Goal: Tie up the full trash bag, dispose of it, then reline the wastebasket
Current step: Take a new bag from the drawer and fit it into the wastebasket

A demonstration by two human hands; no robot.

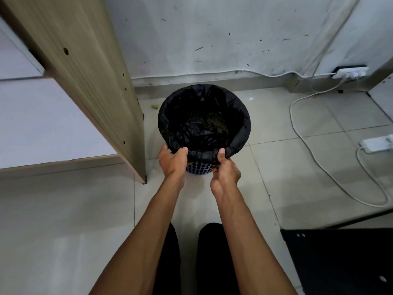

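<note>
Pale tiled floor (297, 116) with dark grout lines. Scuffed white wall (212, 39) along the floor's far edge. Tall wood-grain cabinet side panel (89, 77) at the floor's left edge, dotted with drilled holes, white drawer fronts (42, 116) beside it. White power strip (350, 72) at the far right corner; another (376, 143) at the right edge, white cable (314, 160) looping over the tiles. Black panel (340, 262) at the near right corner.
</note>
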